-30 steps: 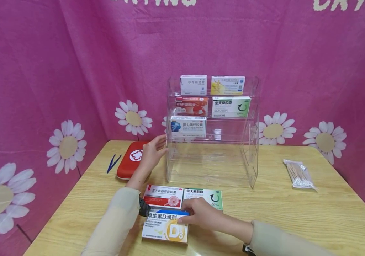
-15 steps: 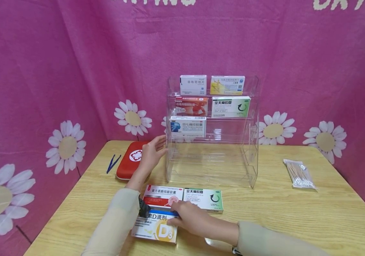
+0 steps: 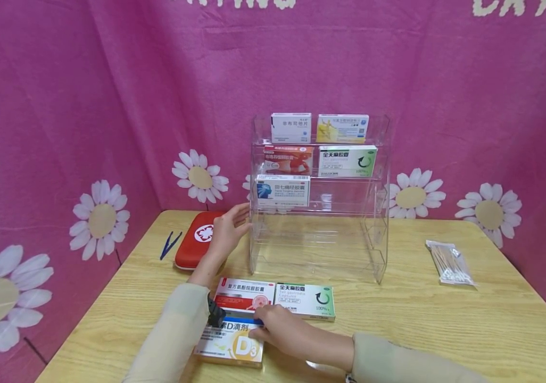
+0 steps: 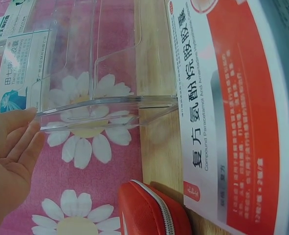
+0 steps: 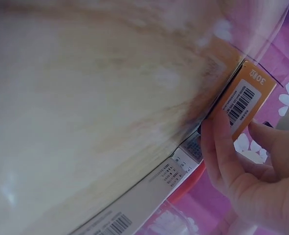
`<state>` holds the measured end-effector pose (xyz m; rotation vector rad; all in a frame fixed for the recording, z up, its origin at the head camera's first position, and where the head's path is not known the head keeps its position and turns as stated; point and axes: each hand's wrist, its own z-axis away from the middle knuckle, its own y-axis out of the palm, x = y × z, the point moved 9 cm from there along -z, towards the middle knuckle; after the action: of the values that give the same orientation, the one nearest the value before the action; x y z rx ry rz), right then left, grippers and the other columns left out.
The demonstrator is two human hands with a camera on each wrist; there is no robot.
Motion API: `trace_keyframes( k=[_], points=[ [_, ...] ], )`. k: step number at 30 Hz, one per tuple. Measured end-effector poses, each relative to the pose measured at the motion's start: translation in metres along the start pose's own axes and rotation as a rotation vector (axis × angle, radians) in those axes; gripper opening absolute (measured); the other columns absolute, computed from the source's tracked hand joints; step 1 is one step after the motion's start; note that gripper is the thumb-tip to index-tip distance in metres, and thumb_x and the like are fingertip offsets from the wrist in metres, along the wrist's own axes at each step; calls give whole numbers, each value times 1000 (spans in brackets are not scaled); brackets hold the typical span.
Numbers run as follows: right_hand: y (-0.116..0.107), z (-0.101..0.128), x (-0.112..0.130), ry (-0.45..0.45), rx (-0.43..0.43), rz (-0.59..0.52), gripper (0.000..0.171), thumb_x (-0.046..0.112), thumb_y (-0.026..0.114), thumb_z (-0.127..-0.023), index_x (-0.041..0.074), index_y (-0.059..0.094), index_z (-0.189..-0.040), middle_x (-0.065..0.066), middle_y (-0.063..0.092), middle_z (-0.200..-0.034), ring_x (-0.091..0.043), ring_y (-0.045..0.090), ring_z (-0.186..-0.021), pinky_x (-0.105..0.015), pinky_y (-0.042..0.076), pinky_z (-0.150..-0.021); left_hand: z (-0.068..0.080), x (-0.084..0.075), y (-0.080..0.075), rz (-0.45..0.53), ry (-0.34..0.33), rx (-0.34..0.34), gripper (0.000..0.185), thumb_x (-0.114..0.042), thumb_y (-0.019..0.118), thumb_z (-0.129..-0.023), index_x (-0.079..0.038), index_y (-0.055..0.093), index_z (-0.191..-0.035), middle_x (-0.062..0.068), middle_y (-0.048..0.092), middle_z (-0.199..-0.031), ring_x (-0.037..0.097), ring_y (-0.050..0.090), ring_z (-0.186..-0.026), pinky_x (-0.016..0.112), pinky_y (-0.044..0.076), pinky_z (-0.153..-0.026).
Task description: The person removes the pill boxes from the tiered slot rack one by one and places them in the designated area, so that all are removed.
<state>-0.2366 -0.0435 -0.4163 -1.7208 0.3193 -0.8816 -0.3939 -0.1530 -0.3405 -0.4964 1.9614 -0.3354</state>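
Here's the right hand (image 3: 284,332), thumb and fingers bent around the right end of the vitamin box (image 3: 220,343), which lies on the desk (image 3: 373,330) at the near side; its front reads "素D滴剂" and a big "D3", the first characters hidden behind the left arm. Its orange end, in the right wrist view, says "30粒" above a barcode.

Over to the left hand (image 3: 227,231): fingers loosely extended, tips against the left edge of the clear rack (image 3: 345,198), gripping nothing.

Just beyond the vitamin box, a red-and-white box (image 3: 234,303) reads "复方氨酚烷胺胶囊", with "Compound Paracetamol And Amantadine Hydrochloride" beneath. Right beside it, a green-and-white box (image 3: 297,303): "全天麻胶囊", "Tall gastrodia Capsules", "100%".

Up on the rack, top tier: a white box (image 3: 290,127) marked "非布司他片" at left, a yellow-and-white box (image 3: 343,129) at right, its name too blurred. Second tier: a red box (image 3: 288,159), "布洛芬缓释胶囊", then another "全天麻胶囊" box (image 3: 347,161). Third tier, left: a blue-and-white box (image 3: 282,191), "田七痛经胶囊".

Flanking the rack: a red case (image 3: 193,250) with a white emblem and blue tweezers (image 3: 171,246) to the left, bagged cotton swabs (image 3: 451,263) well off to the right.
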Motion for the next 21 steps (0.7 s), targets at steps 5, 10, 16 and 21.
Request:
trace_keyframes(
  k=[5, 10, 16, 21],
  points=[
    [-6, 0, -1, -15, -45, 24, 24, 31, 70, -90, 8, 67, -91, 2, 65, -76, -2, 51, -66, -13, 47, -59, 1, -2, -1, -8, 5, 0, 49, 5, 71, -84, 1, 58, -131, 21, 64, -130, 33, 64, -119, 39, 55, -98],
    [-25, -2, -4, -71, -154, 35, 24, 30, 70, -89, 6, 68, -92, -1, 68, -80, -3, 56, -69, -14, 51, -61, 0, -2, -1, -11, 0, 9, 50, 2, 71, -85, -1, 57, -133, 20, 63, -132, 31, 63, -121, 38, 54, -99],
    [-66, -6, -20, -64, -304, 16, 22, 29, 69, -90, 7, 69, -94, -4, 69, -84, -10, 63, -71, -16, 54, -61, -1, -1, -1, 2, 12, 12, 50, 4, 70, -84, 2, 57, -132, 21, 62, -132, 33, 63, -120, 39, 54, -99],
    [-111, -12, -44, -60, -511, 105, 27, 26, 73, -87, 6, 67, -104, -9, 70, -101, -22, 70, -83, -28, 62, -69, 0, 0, 0, 16, 9, 7, 49, 5, 70, -84, 2, 58, -131, 21, 63, -131, 33, 63, -120, 40, 54, -99]
  ],
)
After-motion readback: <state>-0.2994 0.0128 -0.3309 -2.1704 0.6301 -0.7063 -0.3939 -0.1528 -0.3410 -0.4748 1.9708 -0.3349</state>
